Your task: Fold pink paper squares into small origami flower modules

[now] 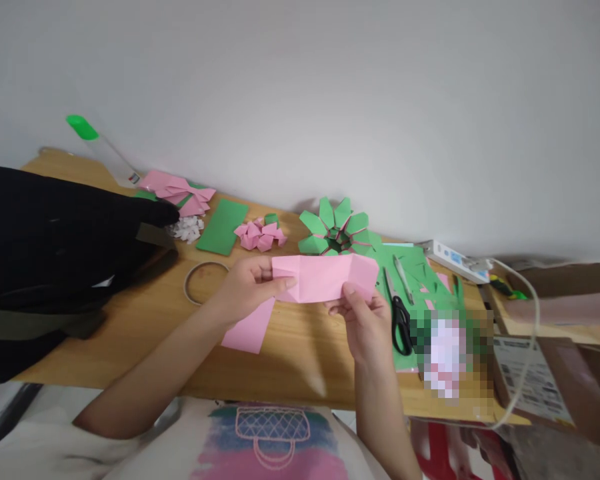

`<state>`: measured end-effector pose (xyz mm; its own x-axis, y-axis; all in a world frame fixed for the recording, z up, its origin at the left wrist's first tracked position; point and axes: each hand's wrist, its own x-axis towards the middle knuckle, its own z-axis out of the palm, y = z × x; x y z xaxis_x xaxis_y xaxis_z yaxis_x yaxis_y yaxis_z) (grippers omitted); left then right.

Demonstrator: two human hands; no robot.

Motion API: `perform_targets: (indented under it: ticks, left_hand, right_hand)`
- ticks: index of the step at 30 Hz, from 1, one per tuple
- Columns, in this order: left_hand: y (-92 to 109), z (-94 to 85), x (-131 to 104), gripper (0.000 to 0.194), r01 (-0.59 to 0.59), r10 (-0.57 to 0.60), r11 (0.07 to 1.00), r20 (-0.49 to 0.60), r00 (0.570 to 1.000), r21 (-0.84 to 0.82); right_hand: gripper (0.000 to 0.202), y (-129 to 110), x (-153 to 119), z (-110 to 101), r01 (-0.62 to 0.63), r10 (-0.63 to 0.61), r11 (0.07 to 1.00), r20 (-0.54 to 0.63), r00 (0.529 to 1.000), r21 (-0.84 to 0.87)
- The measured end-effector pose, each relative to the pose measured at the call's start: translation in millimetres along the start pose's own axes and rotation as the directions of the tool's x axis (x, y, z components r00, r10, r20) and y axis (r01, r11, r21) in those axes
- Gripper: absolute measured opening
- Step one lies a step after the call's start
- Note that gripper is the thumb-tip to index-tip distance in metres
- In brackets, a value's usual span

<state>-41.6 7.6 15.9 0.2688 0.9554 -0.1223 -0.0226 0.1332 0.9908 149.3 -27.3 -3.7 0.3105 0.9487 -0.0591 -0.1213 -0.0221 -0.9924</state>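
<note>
Between my two hands a creased strip of pink paper [324,277] is held up over the table. My left hand [245,287] pinches its left end, thumb in front and fingers behind. At the right end my right hand [367,320] grips the lower edge with its thumb on the front. Fold lines run up and down near both ends of the strip. Below my left wrist a flat pink sheet [250,332] lies on the wood. Just behind the strip stands a ring of folded green and pink paper pieces [337,227].
Black scissors [401,323] and a cutter knife [403,280] lie on green paper at the right. Near them are a power strip [457,261] and its white cable. Leftward are a tape roll [187,283], folded pink pieces [260,235], a green sheet [223,227] and black cloth [55,267].
</note>
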Motion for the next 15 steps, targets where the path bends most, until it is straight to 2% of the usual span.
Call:
perform_targets:
  ticks: [1, 2, 3, 4, 5, 6, 7, 8, 10, 12, 15]
  left_hand:
    - [-1.0, 2.1, -0.9, 0.023, -0.045, 0.048, 0.995, -0.044, 0.998, 0.085]
    - [-1.7, 4.2, -2.1, 0.019, -0.101, 0.121, 0.974, -0.088, 0.989, 0.204]
    - [-1.9, 6.3, -3.5, 0.015, -0.165, 0.217, 0.924, -0.118, 0.969, 0.346]
    - [-1.6, 8.4, -5.2, 0.013, -0.235, 0.334, 0.839, -0.123, 0.935, 0.490]
    - [-0.7, 10.5, -7.1, 0.014, -0.307, 0.457, 0.724, -0.096, 0.884, 0.617]
    - [0.8, 12.6, -9.2, 0.014, -0.377, 0.567, 0.592, -0.035, 0.823, 0.713]
    - [3.0, 14.5, -11.5, 0.015, -0.441, 0.657, 0.459, 0.039, 0.753, 0.771]
    - [5.5, 16.2, -14.0, 0.015, -0.492, 0.721, 0.340, 0.113, 0.683, 0.801]
    - [11.2, 18.4, -19.2, 0.012, -0.543, 0.783, 0.168, 0.224, 0.581, 0.822]
    - [16.2, 18.7, -24.4, 0.014, -0.550, 0.798, 0.088, 0.271, 0.538, 0.831]
    - [20.2, 17.0, -31.1, 0.021, -0.554, 0.804, 0.052, 0.294, 0.517, 0.831]
  right_hand:
    - [0.033, -0.3, 0.4, -0.4, 0.101, -0.106, 0.991, -0.051, 0.993, -0.089]
    - [0.043, -1.8, 0.3, -0.3, 0.238, -0.270, 0.943, -0.113, 0.956, -0.234]
    - [0.054, -4.3, -0.6, 0.3, 0.374, -0.466, 0.829, -0.147, 0.872, -0.415]
    - [0.061, -7.9, -2.4, 1.6, 0.478, -0.653, 0.648, -0.109, 0.750, -0.594]
    - [0.064, -12.4, -4.9, 3.5, 0.530, -0.764, 0.463, -0.017, 0.645, -0.711]
    - [0.064, -17.5, -8.0, 5.7, 0.573, -0.804, 0.317, 0.106, 0.585, -0.756]
    - [0.063, -22.8, -11.3, 8.1, 0.630, -0.795, 0.216, 0.240, 0.556, -0.746]
    - [0.059, -27.9, -14.6, 10.5, 0.672, -0.774, 0.159, 0.331, 0.540, -0.724]
    - [0.048, -36.7, -19.9, 14.5, 0.716, -0.754, 0.095, 0.419, 0.505, -0.691]
    - [0.039, -42.3, -23.0, 16.4, 0.720, -0.769, 0.082, 0.416, 0.485, -0.689]
    - [0.038, -44.7, -25.0, 16.3, 0.755, -0.759, 0.133, 0.424, 0.494, -0.642]
